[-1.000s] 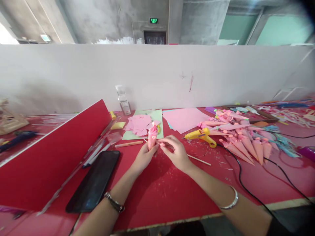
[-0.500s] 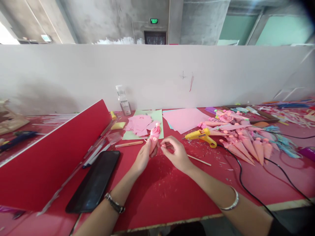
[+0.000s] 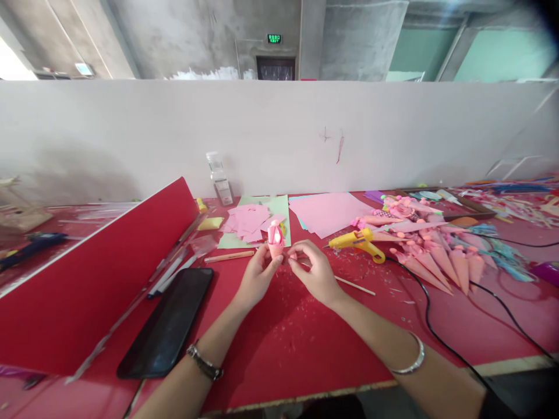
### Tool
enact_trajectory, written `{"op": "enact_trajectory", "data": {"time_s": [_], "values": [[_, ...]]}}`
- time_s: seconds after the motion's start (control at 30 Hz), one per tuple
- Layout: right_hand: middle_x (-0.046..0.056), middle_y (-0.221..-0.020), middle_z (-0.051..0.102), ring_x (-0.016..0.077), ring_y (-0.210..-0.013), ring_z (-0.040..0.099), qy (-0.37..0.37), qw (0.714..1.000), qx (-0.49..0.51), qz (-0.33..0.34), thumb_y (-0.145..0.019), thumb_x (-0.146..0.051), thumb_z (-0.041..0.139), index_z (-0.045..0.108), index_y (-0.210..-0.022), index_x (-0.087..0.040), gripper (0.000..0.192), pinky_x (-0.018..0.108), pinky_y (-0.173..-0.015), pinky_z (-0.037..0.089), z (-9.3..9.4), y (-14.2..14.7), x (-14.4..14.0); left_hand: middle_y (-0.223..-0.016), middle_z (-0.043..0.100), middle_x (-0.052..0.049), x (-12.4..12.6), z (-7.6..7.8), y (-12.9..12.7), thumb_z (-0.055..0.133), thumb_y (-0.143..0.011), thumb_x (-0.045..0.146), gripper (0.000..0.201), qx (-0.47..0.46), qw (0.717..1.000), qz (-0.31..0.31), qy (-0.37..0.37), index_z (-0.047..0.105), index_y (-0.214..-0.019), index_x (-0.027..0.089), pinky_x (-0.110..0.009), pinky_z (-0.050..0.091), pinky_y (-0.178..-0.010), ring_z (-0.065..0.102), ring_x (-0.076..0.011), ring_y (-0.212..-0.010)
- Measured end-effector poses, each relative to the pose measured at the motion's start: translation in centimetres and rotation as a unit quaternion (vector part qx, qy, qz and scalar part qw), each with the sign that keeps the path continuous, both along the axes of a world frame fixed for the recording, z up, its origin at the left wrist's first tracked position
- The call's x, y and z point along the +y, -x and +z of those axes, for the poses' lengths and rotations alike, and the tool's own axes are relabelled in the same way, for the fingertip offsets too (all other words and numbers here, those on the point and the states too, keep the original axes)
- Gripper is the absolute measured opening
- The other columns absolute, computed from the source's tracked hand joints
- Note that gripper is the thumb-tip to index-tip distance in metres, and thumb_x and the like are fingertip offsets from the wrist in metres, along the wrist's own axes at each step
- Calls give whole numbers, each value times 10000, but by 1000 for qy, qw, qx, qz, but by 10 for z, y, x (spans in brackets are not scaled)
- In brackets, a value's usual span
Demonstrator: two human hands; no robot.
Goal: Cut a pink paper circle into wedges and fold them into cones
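Note:
Between the fingers of my left hand (image 3: pixel 257 276) is a small pink paper cone (image 3: pixel 276 247), held upright with a pink and white swirled top like an ice cream. My right hand (image 3: pixel 313 273) is just to the right of it, thumb and forefinger pinched close to the cone's side. A tiny pink bit seems to be at those fingertips, too small to name. Behind the cone lie cut pink paper pieces (image 3: pixel 247 222) on a green sheet (image 3: pixel 227 241). A thin wooden stick (image 3: pixel 356 285) rests beside my right hand.
A yellow glue gun (image 3: pixel 360 240) with a black cord lies right of centre, by a heap of pink cones (image 3: pixel 437 256). A black phone (image 3: pixel 168 326) and a red upright board (image 3: pixel 105 273) stand left. Behind are pink sheets (image 3: pixel 329 212), a clear bottle (image 3: pixel 220 183) and a white partition (image 3: pixel 271 134).
My left hand has turned the cone, so its top now leans differently and another side shows. The right hand stays beside it, its fingers slightly shifted.

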State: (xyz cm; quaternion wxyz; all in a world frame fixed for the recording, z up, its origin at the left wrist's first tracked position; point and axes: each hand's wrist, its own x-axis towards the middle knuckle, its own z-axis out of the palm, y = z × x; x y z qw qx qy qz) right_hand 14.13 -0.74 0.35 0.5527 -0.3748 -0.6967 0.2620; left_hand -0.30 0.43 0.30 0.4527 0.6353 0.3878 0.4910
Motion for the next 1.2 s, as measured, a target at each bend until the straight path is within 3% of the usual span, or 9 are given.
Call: {"op": "enact_trajectory", "data": {"time_s": [0.2,0.4,0.53,0.73,0.93,1.2], "values": [[49,-897,545,146,-826,557,7,999,29,10,-786,-159,475,565,-891,-200,144,290,-761,503,-3,1,1,-779,584,-6,0,1,-1,498,-778,289,147,-8,1000,11,-8,498,-859,167,-273,414,-707,547,-125,-713],[44,-847,612,152,-796,601,37,998,52,28,-783,-210,527,571,-894,-192,121,303,-758,507,-2,0,-1,-603,438,54,-1,-1,-1,503,-731,232,70,-24,998,39,39,469,-726,171,-230,353,-560,395,-75,-539],[38,-822,587,144,-747,580,-9,1000,17,11,-765,-189,555,617,-828,-201,89,291,-708,499,2,-1,-3,-670,472,45,-3,-2,-1,570,-690,235,137,-31,997,16,64,466,-748,167,-224,358,-588,421,-74,-587],[34,-849,629,144,-759,595,12,999,16,46,-779,-184,542,614,-877,-201,123,281,-712,491,1,1,-5,-803,554,-6,-3,-3,-3,602,-693,322,256,-34,997,1,63,496,-854,154,-268,396,-716,500,-124,-740],[33,-812,609,153,-741,574,-21,999,-26,17,-756,-130,534,619,-843,-210,145,282,-676,477,1,0,-5,-690,545,2,-3,-4,-2,589,-691,375,255,-12,996,-11,91,542,-766,136,-258,388,-628,470,-110,-632],[33,-795,586,159,-742,555,-37,998,-59,11,-777,-146,500,589,-844,-213,130,273,-648,453,3,-1,-4,-620,510,23,-3,-3,-2,618,-653,401,277,-18,994,18,103,535,-691,139,-232,353,-555,429,-92,-569]]}}
